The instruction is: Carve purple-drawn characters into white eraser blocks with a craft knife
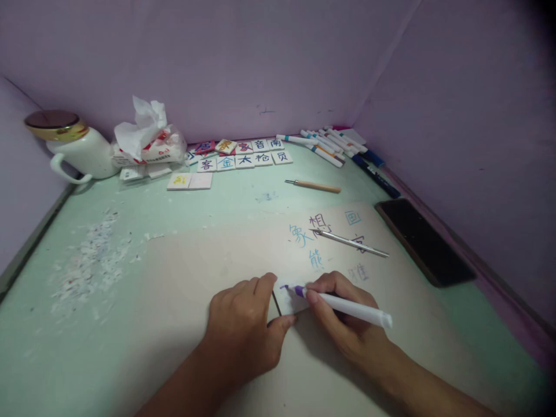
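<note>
My left hand (243, 327) is closed around a small white square tile (289, 300), pinning it on a beige sheet (174, 289) near the table's front. My right hand (343, 315) grips a white marker (356, 308) with a purple tip. The tip touches the tile's top face, where a purple stroke shows. Blue and dark characters are written on the sheet just beyond the hands.
A metal stylus (350, 242) lies on the sheet; a wooden-handled tool (313, 186) farther back. Painted character tiles (243, 155), several markers (325, 145), a tissue pack (145, 142) and a white mug (73, 149) line the back wall. A dark phone (423, 240) lies right. White crumbs (91, 260) litter the left.
</note>
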### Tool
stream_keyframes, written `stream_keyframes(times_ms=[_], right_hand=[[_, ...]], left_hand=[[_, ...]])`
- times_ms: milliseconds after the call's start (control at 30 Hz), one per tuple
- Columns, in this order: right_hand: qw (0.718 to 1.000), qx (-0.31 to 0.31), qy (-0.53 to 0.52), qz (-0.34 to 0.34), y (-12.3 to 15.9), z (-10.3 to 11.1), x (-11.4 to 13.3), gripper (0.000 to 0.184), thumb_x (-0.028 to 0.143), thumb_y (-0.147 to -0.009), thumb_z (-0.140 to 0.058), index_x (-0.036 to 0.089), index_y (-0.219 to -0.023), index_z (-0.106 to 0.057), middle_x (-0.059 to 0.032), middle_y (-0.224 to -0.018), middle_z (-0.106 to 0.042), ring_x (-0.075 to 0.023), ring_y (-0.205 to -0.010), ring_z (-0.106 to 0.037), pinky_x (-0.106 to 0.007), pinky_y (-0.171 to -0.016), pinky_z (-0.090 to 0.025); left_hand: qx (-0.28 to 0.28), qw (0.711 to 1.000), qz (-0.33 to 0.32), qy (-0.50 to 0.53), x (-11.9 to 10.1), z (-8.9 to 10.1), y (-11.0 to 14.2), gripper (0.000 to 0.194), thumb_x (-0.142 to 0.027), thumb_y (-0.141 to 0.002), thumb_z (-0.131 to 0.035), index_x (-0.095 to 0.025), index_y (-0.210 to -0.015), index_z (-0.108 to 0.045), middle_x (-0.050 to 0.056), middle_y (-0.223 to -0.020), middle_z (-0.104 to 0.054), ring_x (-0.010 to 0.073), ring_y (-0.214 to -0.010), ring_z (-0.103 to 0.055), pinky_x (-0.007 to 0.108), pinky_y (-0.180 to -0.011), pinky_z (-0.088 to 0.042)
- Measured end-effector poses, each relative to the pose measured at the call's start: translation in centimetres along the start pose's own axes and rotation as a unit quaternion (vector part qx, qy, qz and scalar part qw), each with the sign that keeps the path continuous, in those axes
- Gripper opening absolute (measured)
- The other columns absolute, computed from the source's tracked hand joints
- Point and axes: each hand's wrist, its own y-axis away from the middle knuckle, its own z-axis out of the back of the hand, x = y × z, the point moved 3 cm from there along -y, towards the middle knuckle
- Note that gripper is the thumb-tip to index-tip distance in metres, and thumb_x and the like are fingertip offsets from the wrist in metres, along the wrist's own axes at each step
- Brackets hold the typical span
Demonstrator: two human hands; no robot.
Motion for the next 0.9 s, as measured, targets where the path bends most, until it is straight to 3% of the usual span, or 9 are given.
stream_keyframes(times_ms=[267,400,567,900], right_hand=[[0.997,-0.057,-0.033,-0.039,-0.03,0.18,0.02,0.017,0.029,-0.084,-0.054,0.020,-0.070,-0.054,0.0049,-0.051,-0.047,-0.0086,-0.044,-0.038,-0.022,-0.041,-0.029],[0.991,-0.106,-0.043,-0.061,0.01,0.25,0.27,0.019,0.032,-0.082,-0.055,0.020,-0.067,-0.055,0.0050,-0.050,-0.047,-0.0089,-0.045,-0.037,-0.023,-0.041,-0.026],[0.990,-0.123,-0.033,-0.066,-0.07,0.35,0.24,0.021,0.034,-0.082,-0.055,0.020,-0.066,-0.055,0.0046,-0.051,-0.047,-0.0091,-0.044,-0.037,-0.023,-0.041,-0.025],[0.999,-0.031,-0.022,-0.014,0.67,0.41,-0.40,0.017,0.030,-0.086,-0.052,0.020,-0.073,-0.055,0.0023,-0.056,-0.053,-0.0102,-0.046,-0.042,-0.023,-0.043,-0.033]], left_hand=[[-0.001,1.000,0.004,-0.001,0.01,0.02,-0.10,0.044,-0.036,-0.073,-0.061,-0.018,-0.110,-0.047,0.007,-0.088,-0.069,0.0241,-0.073,-0.066,0.034,-0.055,-0.050],[0.006,1.000,0.011,0.001,0.01,-0.04,-0.04,0.043,-0.035,-0.073,-0.062,-0.018,-0.110,-0.047,0.007,-0.092,-0.069,0.0250,-0.077,-0.066,0.035,-0.056,-0.049],[0.014,1.000,0.018,0.006,-0.09,0.00,-0.04,0.043,-0.035,-0.073,-0.061,-0.019,-0.110,-0.048,0.006,-0.088,-0.069,0.0237,-0.072,-0.066,0.036,-0.056,-0.049],[0.023,0.999,0.024,0.012,0.00,-0.07,0.00,0.043,-0.033,-0.072,-0.061,-0.020,-0.110,-0.047,0.008,-0.095,-0.069,0.0267,-0.080,-0.066,0.039,-0.059,-0.051]])
